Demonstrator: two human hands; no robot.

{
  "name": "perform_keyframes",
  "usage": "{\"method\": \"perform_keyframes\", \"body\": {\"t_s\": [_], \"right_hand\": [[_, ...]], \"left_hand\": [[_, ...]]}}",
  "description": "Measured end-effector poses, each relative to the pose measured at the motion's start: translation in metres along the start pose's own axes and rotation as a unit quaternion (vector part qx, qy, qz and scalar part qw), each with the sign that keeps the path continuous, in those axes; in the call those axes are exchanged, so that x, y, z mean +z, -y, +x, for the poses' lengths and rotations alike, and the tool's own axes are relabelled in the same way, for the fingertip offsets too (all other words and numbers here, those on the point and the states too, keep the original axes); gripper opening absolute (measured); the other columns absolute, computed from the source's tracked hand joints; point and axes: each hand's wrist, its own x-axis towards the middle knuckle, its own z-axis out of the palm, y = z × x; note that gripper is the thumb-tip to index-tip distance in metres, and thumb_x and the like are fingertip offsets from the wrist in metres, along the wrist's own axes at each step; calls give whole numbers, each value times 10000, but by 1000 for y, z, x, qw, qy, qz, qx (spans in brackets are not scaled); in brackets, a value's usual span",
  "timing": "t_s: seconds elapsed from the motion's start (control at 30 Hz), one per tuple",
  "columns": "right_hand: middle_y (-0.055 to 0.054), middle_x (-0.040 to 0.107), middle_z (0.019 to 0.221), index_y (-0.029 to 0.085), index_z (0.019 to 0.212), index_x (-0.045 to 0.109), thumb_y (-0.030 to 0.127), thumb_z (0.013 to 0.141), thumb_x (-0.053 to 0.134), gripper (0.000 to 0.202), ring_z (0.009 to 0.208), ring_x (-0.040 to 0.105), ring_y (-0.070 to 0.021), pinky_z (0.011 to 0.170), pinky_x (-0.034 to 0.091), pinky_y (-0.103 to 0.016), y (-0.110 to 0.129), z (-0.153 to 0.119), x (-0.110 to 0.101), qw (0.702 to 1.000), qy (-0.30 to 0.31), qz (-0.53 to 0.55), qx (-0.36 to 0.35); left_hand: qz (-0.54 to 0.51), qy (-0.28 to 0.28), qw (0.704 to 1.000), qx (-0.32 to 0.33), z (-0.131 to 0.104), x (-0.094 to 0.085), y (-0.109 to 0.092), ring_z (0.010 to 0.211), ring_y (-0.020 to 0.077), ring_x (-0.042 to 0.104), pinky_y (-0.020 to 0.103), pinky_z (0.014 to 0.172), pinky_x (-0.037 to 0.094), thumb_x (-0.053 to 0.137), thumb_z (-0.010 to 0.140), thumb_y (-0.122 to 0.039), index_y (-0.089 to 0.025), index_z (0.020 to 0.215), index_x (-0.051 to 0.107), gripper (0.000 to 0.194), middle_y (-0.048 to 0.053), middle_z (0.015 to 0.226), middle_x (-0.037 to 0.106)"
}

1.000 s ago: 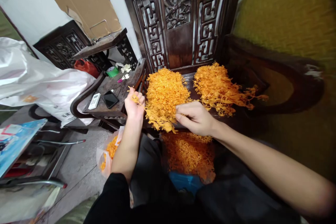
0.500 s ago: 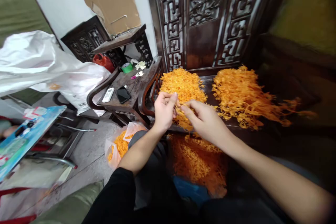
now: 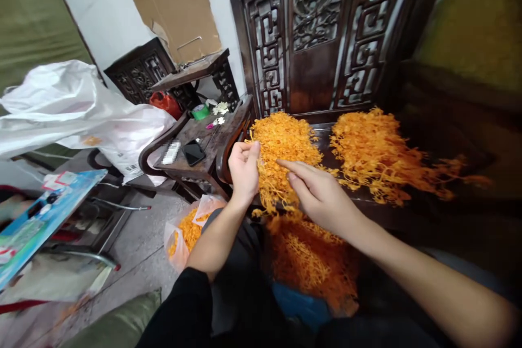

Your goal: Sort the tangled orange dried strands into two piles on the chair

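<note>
My left hand (image 3: 245,171) is closed in a pinch at the left edge of a heap of orange stringy pieces (image 3: 285,133) with small flower-like ends. What is between its fingers is too small to make out. Over the front of the same heap is my right hand (image 3: 322,190), its index finger stretched out and its thumb a little apart, with nothing visible between them. A second orange heap (image 3: 367,147) lies to the right on the dark wooden bench (image 3: 324,133), its strands trailing rightward. Below my hands, more orange pieces (image 3: 305,261) lie in a container whose form is partly hidden.
A plastic bag of orange pieces (image 3: 190,231) stands on the floor beside my leg. On the small wooden side table (image 3: 212,144) are a black phone (image 3: 193,152) and green tape (image 3: 200,112). White sacks (image 3: 122,125) and a blue-topped folding table (image 3: 53,212) are at left.
My hands have moved apart: the left has shifted leftward, and the right index finger has straightened out. The view has tilted slightly, so the scene sits a little lower.
</note>
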Motion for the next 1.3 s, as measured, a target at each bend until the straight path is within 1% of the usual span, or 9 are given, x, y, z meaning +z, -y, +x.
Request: {"method": "perform_keyframes", "body": {"t_s": [0.13, 0.3, 0.43, 0.57, 0.73, 0.97, 1.1, 1.2, 1.3], "right_hand": [[-128, 750, 1143, 164, 1188, 694, 447, 991, 598, 358, 1020, 703, -256, 892, 524, -385, 5, 3, 3, 1000, -12, 7, 24], [-50, 655, 757, 206, 793, 567, 331, 1023, 525, 265, 700, 593, -167, 690, 433, -320, 17, -3, 6, 999, -53, -11, 1], [-46, 617, 726, 234, 802, 545, 318, 1029, 498, 246, 695, 587, -173, 665, 439, -327, 37, -17, -8, 995, -32, 41, -88], [-60, 689, 867, 230, 947, 589, 371, 1038, 512, 185, 671, 609, -151, 701, 488, -340, 32, -16, -25, 989, -34, 141, 25], [25, 584, 716, 213, 1159, 607, 477, 969, 629, 326, 510, 458, -90, 505, 359, -262, 14, -12, -27, 929, 39, 336, 146], [126, 229, 485, 139, 931, 684, 712, 880, 626, 578, 411, 140, -53, 401, 94, -239, 13, -19, 13, 811, 220, 448, 304], [135, 211, 541, 187, 892, 585, 668, 800, 749, 516, 446, 101, -39, 435, 60, -228, 4, -8, 20, 770, 64, 545, 326], [119, 237, 538, 199, 810, 552, 622, 799, 774, 478, 449, 162, -47, 443, 113, -238, -2, -2, 12, 816, -13, 506, 280], [74, 339, 529, 209, 720, 528, 645, 876, 681, 488, 477, 306, -82, 462, 233, -258, -7, -2, 1, 899, -34, 375, 223]], "left_hand": [[81, -1, 992, 96, -16, 8, -2, 539, 63, 475, 189, 532, 350, 756, 874, -500, -195, 860, 565, 360, -66, 639, 529], [156, -1, 975, 155, -12, 10, -3, 575, 72, 521, 194, 552, 370, 774, 871, -432, -191, 856, 612, 292, -41, 687, 588], [73, -76, 984, 147, 23, -8, -10, 451, 53, 435, 184, 458, 300, 777, 856, -482, -210, 848, 513, 379, -94, 577, 501], [-46, -84, 988, 120, 36, -21, -25, 379, 28, 313, 169, 405, 227, 798, 825, -532, -231, 832, 415, 487, -141, 519, 371], [-72, -70, 985, 143, 20, -14, -35, 377, 16, 299, 161, 389, 231, 813, 824, -517, -231, 852, 413, 492, -142, 533, 355], [-88, -36, 977, 192, -7, 2, -34, 395, 48, 441, 171, 422, 365, 766, 879, -495, -251, 907, 430, 416, -116, 575, 482], [-15, 178, 972, 153, -34, -9, -39, 527, 134, 614, 259, 527, 503, 872, 752, -498, -243, 830, 555, 414, -21, 644, 626], [87, 448, 889, 14, -39, -22, -41, 606, 216, 693, 325, 579, 530, 909, 616, -605, -205, 795, 718, 478, 100, 718, 719], [62, 440, 893, -73, -32, -26, -34, 483, 177, 629, 292, 481, 464, 679, 665, -862, -163, 812, 754, 718, 122, 684, 705]]}}
